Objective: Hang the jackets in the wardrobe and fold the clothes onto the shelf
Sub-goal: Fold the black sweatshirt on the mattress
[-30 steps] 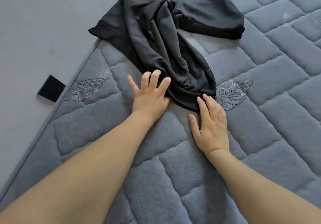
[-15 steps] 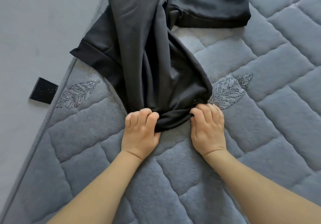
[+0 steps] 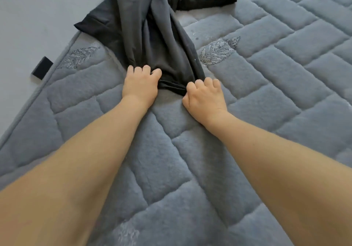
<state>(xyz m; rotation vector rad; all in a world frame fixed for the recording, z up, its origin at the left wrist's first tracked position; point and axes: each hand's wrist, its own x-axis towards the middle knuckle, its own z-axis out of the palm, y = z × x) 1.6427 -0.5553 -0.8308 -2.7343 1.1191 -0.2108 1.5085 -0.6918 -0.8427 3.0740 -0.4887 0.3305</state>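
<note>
Both hands, flat a second ago, now clamp the garment (image 3: 162, 41) hem: left hand (image 3: 141, 85), right hand (image 3: 204, 95). Likely spreading it on the mattress (image 3: 266, 93) for folding.

i see a dark charcoal garment (image 3: 152, 41) on a grey-blue quilted mattress (image 3: 266, 97) with brick-like stitching and silvery leaf motifs (image 3: 219, 50); pale grey floor (image 3: 34, 16), small black block (image 3: 42, 67).

My left hand (image 3: 140, 86) and right hand (image 3: 205, 95) are bare, with no rings, watch or bracelet. Both my forearms are uncovered, and no sleeve reaches into view.
</note>
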